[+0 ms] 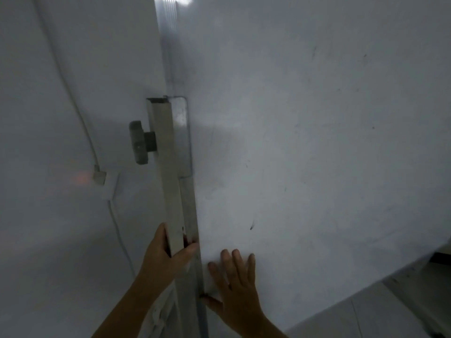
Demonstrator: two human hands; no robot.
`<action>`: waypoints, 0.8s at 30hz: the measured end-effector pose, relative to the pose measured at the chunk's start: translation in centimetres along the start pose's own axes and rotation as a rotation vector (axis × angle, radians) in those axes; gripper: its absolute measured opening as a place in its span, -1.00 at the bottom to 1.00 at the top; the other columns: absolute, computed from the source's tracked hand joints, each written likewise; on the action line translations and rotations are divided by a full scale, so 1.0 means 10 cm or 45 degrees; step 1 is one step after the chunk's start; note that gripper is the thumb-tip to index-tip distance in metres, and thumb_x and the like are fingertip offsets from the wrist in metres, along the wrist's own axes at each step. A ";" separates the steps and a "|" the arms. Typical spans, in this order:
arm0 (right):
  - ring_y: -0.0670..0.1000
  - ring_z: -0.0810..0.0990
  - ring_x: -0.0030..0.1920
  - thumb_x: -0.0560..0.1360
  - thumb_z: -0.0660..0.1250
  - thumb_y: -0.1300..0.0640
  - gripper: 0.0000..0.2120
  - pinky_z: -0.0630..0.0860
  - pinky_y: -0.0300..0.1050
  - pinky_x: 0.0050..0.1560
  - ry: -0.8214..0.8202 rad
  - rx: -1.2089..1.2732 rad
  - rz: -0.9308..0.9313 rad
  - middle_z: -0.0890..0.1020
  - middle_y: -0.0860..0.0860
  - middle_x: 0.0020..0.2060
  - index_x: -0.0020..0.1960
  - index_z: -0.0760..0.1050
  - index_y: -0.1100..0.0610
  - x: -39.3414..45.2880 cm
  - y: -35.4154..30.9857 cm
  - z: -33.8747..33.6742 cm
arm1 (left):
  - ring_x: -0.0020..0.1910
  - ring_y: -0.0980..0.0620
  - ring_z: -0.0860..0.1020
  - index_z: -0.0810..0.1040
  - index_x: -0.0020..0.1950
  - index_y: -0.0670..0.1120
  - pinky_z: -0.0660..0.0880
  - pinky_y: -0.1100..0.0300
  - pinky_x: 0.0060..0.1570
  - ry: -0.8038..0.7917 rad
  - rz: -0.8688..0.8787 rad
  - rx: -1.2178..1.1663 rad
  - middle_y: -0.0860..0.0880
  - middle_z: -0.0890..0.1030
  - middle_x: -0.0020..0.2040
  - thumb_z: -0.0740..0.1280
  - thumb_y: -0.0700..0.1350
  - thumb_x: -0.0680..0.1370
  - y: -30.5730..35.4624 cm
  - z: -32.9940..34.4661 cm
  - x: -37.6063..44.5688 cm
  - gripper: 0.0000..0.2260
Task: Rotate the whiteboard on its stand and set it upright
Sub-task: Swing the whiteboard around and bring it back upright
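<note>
The whiteboard (317, 142) fills the right side of the view, its white face marked with faint smudges and its lower edge slanting down to the left. Along its left edge runs the stand's pale square post (166, 172), with a grey locking knob (140, 142) sticking out to the left. My left hand (166, 257) is wrapped around the post below the knob. Flat on the board's face near its lower left corner lies my right hand (234, 286), fingers spread, thumb by the metal frame edge.
A white wall (61, 93) stands behind the stand on the left, with a cable running down to a plug and socket (102, 181). Pale floor tiles (366, 313) show below the board at the lower right.
</note>
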State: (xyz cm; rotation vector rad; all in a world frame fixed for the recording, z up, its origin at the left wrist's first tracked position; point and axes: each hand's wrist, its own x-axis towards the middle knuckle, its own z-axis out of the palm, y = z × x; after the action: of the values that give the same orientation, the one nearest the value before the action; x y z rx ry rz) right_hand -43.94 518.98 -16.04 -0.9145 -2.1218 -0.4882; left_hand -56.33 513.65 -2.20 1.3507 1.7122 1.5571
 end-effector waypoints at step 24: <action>0.08 -0.24 0.49 0.54 -0.12 -0.25 -0.35 -0.31 0.15 0.46 0.173 -0.081 -0.015 -0.25 0.03 0.50 0.48 -0.24 0.03 0.44 0.20 0.81 | -0.24 0.40 0.52 0.29 -0.06 0.12 0.47 0.51 -0.22 -0.531 0.103 -0.003 0.18 0.46 -0.18 0.44 -0.21 0.30 -0.37 -0.20 1.02 -0.58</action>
State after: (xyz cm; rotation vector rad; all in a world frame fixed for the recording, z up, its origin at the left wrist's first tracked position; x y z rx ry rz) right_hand -48.48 527.09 -17.73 -0.8795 -1.9996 -0.6095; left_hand -63.56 522.00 -2.32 1.6251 1.4126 1.2070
